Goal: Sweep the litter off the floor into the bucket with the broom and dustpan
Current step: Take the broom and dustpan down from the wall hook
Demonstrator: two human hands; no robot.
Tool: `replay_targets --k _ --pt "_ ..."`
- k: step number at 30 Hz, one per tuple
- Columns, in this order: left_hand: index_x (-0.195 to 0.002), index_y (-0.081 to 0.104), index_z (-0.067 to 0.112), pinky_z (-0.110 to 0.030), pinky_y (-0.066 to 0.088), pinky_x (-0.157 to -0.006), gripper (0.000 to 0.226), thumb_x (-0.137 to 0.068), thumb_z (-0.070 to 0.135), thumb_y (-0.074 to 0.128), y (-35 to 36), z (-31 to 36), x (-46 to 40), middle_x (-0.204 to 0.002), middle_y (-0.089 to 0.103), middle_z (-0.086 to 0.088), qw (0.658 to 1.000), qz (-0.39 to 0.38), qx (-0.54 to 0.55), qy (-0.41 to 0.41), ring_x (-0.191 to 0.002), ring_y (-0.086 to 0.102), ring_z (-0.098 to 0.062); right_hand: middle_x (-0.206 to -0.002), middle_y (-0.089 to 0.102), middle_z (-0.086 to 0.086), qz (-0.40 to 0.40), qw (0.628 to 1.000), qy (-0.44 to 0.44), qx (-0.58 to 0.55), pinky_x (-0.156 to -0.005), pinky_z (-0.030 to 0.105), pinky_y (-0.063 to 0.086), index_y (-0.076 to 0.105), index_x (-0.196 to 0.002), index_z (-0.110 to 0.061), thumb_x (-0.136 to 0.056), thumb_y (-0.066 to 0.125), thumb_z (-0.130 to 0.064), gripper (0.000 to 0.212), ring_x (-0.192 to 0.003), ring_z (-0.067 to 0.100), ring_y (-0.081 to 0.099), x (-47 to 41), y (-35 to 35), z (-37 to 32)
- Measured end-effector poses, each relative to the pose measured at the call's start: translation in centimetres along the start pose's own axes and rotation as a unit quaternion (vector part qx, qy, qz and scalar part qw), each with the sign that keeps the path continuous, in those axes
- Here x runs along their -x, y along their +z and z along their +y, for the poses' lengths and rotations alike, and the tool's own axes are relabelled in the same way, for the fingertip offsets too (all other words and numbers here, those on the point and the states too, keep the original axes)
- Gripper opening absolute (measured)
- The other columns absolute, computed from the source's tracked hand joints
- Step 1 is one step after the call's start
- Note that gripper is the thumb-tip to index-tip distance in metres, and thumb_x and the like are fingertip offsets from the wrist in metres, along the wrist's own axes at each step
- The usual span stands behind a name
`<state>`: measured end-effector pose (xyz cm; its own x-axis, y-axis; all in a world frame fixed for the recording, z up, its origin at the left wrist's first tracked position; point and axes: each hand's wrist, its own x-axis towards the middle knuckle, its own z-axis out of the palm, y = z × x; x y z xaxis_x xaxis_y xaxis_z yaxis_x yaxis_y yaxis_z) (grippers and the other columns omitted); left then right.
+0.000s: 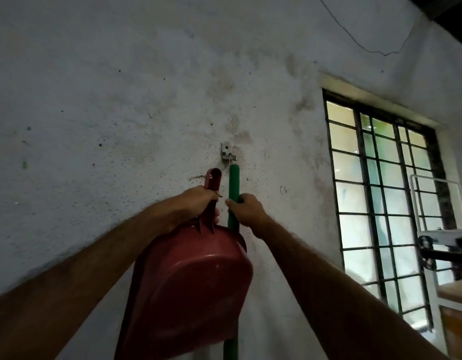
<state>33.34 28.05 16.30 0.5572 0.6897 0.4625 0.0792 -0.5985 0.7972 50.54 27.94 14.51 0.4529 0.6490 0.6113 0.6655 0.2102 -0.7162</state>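
Dustpan point(188, 289) hides the lower broom handle point(233, 188); bristles cut off.

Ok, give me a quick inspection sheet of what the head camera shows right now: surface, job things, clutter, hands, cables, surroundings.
Surface: stained white plaster wall; floor not in view.
Job's things: red plastic dustpan held up against the wall, handle upward; green broom handle upright beside it, top just under a small metal wall bracket. Bucket and litter not in view.
Clutter: nothing seen.
Hands: left hand has its grip on the dustpan handle; right hand has its grip on the broom handle.
Cables: thin dark wire sagging across the upper wall.
Surroundings: barred window at right; white metal frame at the right edge.
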Motion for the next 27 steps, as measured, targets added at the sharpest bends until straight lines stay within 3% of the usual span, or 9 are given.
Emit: replay_targets --k 2,5,8,14,17,20,23,27 --pt "-0.1 0.051 0.01 -0.028 0.053 -0.055 0.01 -0.098 0.017 0.044 0.0 0.3 0.4 -0.084 0.065 -0.014 1.0 0.001 -0.008 -0.005 -0.072 0.067 -0.023 -0.102 0.065 0.009 0.034 0.999 -0.029 -0.029 -0.077 0.038 0.059 0.058 -0.113 -0.009 -0.096 0.058 -0.039 0.035 -0.093 0.023 0.065 -0.5 -1.3 -1.2" --pt "-0.094 0.055 0.009 -0.028 0.057 -0.06 0.006 -0.092 0.014 0.051 -0.1 0.3 0.7 -0.084 0.063 -0.012 0.999 -0.022 -0.03 -0.003 -0.073 0.066 -0.021 -0.097 0.062 0.004 0.09 0.99 -0.075 -0.078 -0.061 0.025 0.049 0.054 -0.11 -0.013 -0.097 0.056 -0.043 0.033 -0.083 0.016 0.062 -0.9 -4.3 -3.6" --pt "-0.089 0.058 0.011 -0.031 0.057 -0.068 0.007 -0.088 0.017 0.063 -0.1 -0.4 0.9 -0.08 0.064 -0.008 0.998 -0.036 -0.057 -0.006 -0.077 0.068 -0.021 -0.099 0.063 0.006 0.092 0.982 -0.09 -0.139 -0.062 0.025 0.052 0.051 -0.113 -0.016 -0.098 0.054 -0.042 0.03 -0.078 0.016 0.065 -0.1 -6.5 -4.7" --pt "-0.093 0.062 0.006 -0.025 0.056 -0.06 0.012 -0.091 0.017 0.064 2.5 -3.9 3.4 -0.081 0.07 -0.008 0.991 -0.08 -0.103 -0.039 -0.079 0.074 -0.021 -0.096 0.064 0.005 0.036 0.984 -0.057 -0.164 -0.064 0.024 0.053 0.046 -0.116 -0.017 -0.1 0.05 -0.04 0.028 -0.074 0.013 0.065 5.9 -5.8 0.1" --pt "-0.098 0.062 0.008 -0.025 0.058 -0.063 0.013 -0.091 0.018 0.064 5.3 -6.3 5.6 -0.086 0.071 -0.009 0.989 -0.103 -0.095 -0.047 -0.08 0.074 -0.017 -0.083 0.058 -0.001 0.069 0.984 -0.024 -0.162 -0.06 0.026 0.053 0.046 -0.1 -0.027 -0.1 0.049 -0.043 0.017 -0.066 0.009 0.057 10.0 -4.4 3.9" --pt "-0.096 0.062 0.008 -0.027 0.058 -0.065 0.019 -0.089 0.025 0.066 8.9 -9.9 8.6 -0.084 0.067 -0.008 0.989 -0.097 -0.102 -0.041 -0.073 0.071 -0.014 -0.073 0.055 -0.005 0.1 0.985 -0.004 -0.142 -0.053 0.024 0.052 0.047 -0.091 -0.03 -0.097 0.05 -0.049 0.02 -0.054 0.001 0.052 14.6 -3.2 7.6" --pt "-0.087 0.064 0.013 -0.03 0.057 -0.064 0.024 -0.084 0.035 0.072 12.6 -13.8 12.5 -0.076 0.069 -0.003 0.989 -0.1 -0.104 -0.029 -0.068 0.071 -0.013 -0.067 0.054 -0.007 0.105 0.984 0.033 -0.14 -0.056 0.032 0.053 0.051 -0.088 -0.025 -0.094 0.055 -0.049 0.024 -0.053 0.004 0.052 19.5 -2.1 10.4" --pt "-0.08 0.07 0.018 -0.029 0.056 -0.058 0.028 -0.078 0.045 0.077 16.8 -18.4 17.3 -0.07 0.07 -0.005 0.991 -0.13 -0.03 -0.028 -0.062 0.069 -0.017 -0.061 0.05 -0.009 0.103 0.983 0.091 -0.125 -0.054 0.031 0.049 0.05 -0.079 -0.026 -0.093 0.056 -0.049 0.027 -0.054 0.008 0.05 26.1 -1.1 12.6"
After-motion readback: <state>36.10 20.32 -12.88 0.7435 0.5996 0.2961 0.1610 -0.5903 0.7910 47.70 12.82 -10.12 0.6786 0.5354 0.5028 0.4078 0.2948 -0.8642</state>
